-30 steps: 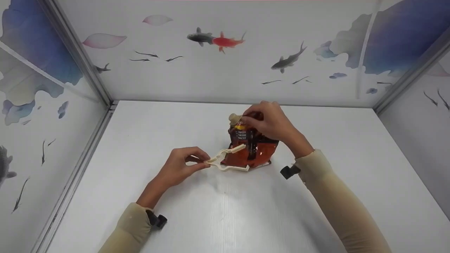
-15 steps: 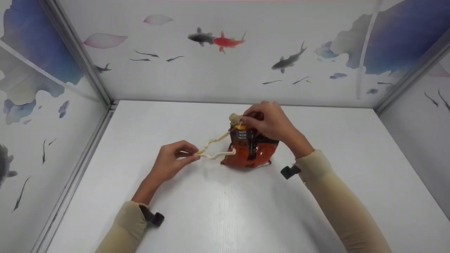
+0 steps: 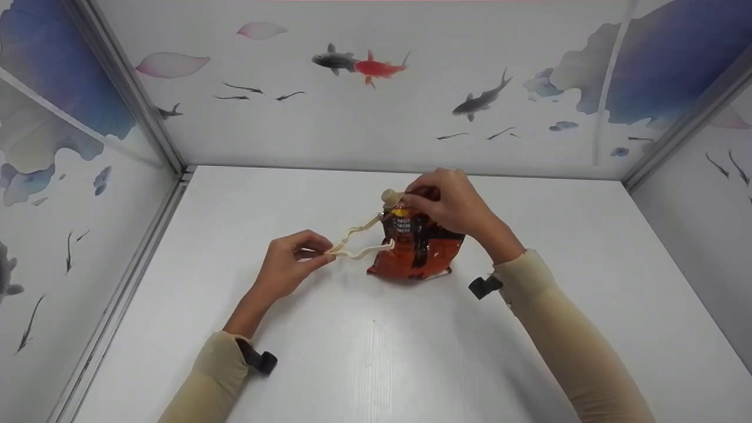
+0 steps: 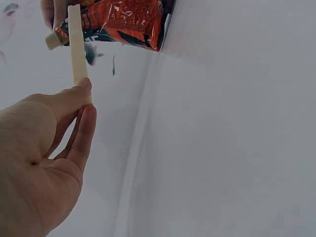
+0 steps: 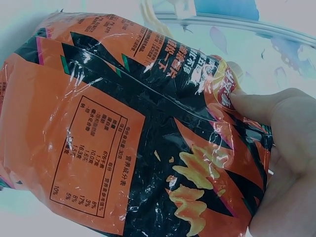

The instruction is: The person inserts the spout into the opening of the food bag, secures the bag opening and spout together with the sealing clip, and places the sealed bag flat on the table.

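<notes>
A shiny orange-and-black snack bag [image 3: 435, 252] stands on the table, its printed back filling the right wrist view. My right hand [image 3: 452, 202] pinches its top edge. Sticking out of the bag's upper left corner is a beige round cap-like piece [image 3: 390, 197], also visible beside the bag in the left wrist view. Between thumb and fingertips, my left hand [image 3: 288, 261] pinches the joined end of a cream plastic two-armed clip [image 4: 78, 47]. Its arms spread toward the bag's left side, and the lower one ends in a hook. Whether either arm touches the bag I cannot tell.
Both hands work above a white table [image 3: 376, 364]. Behind it rises a white back panel [image 3: 376, 135] printed with fish, with side panels and metal frame posts [image 3: 123, 88] at left and right.
My left hand has drawn the clip left and slightly upward from in front of the bag, and its arms look wider apart. My right hand and the bag have hardly moved.
</notes>
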Demonstrator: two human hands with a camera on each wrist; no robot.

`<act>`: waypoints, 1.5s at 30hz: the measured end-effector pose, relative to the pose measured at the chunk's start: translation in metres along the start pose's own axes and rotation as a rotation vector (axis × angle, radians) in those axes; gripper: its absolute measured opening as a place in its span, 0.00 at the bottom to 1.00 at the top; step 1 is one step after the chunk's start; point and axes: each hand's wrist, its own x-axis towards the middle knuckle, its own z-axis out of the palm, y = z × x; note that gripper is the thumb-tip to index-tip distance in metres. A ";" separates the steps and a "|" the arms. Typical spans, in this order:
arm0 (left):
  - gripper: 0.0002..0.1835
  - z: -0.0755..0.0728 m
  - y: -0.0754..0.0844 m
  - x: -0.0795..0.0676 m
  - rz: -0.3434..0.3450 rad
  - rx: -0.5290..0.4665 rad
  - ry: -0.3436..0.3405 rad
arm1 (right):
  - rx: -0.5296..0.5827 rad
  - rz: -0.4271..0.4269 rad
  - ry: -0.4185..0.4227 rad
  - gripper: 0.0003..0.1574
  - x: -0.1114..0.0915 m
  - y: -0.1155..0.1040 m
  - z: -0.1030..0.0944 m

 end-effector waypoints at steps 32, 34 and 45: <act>0.17 0.038 0.022 0.037 0.106 0.025 -0.025 | 0.002 0.005 -0.070 0.10 0.002 -0.003 -0.005; 0.16 0.039 0.023 0.039 0.108 0.032 -0.025 | 0.005 0.002 -0.075 0.10 0.002 -0.002 -0.006; 0.18 0.048 0.030 0.048 0.133 0.023 -0.032 | 0.011 0.010 -0.091 0.10 0.002 -0.003 -0.008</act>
